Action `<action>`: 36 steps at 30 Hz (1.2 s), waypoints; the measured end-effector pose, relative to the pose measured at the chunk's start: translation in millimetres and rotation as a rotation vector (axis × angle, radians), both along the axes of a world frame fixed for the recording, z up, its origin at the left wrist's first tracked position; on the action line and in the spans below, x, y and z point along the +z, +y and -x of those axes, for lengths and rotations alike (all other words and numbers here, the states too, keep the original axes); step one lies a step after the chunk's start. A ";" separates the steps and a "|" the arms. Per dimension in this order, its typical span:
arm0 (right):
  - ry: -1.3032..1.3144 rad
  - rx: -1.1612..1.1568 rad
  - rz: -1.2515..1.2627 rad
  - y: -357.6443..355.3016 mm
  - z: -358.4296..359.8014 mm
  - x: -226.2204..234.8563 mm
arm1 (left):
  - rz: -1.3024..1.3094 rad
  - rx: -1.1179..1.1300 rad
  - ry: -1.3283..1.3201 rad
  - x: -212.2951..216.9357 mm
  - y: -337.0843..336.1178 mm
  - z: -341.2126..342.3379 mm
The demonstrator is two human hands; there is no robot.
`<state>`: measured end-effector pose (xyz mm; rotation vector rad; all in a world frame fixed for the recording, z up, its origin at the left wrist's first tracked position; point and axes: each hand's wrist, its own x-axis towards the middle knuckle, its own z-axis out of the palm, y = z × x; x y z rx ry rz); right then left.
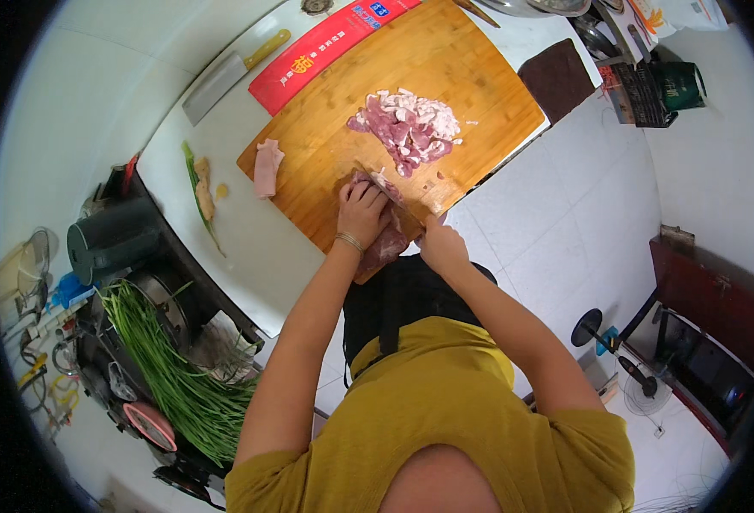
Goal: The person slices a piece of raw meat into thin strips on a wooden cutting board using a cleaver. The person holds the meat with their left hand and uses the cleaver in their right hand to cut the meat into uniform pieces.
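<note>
My left hand [362, 214] presses down on a piece of raw meat [387, 248] near the front edge of the wooden cutting board [309, 128], fingers closed over it. In my right hand [443, 245] is the handle of a kitchen knife [404, 218]. Its blade crosses the meat just right of my left fingertips, partly lost against the board's colour. Farther up the board lies a pile of cut meat [403, 132], pink slices with whitish fatty pieces on the far right side. A pale pink strip [268, 168], perhaps pork skin, rests at the board's left edge.
Left of the board, a cleaver [223, 85] with a yellow handle lies beside a long red box [326, 51]. Ginger [203, 188] and a green onion [196, 179] are on the white table [253, 231]. Long green vegetables [176, 368] stand at lower left. A dark brown mat [556, 81] lies right.
</note>
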<state>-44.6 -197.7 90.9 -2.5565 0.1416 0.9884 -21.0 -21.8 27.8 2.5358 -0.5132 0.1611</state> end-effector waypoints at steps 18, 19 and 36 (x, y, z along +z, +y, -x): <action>-0.033 0.143 -0.047 38.6 -58.8 -20.0 | 0.001 -0.005 0.046 -6.1 1.5 -3.8; -0.068 0.147 -0.063 41.3 -61.9 -16.7 | 0.003 -0.008 0.037 -6.7 1.1 -3.6; -0.042 0.014 -0.087 -6.1 -12.4 -14.9 | 0.026 0.008 0.019 0.0 3.0 -2.0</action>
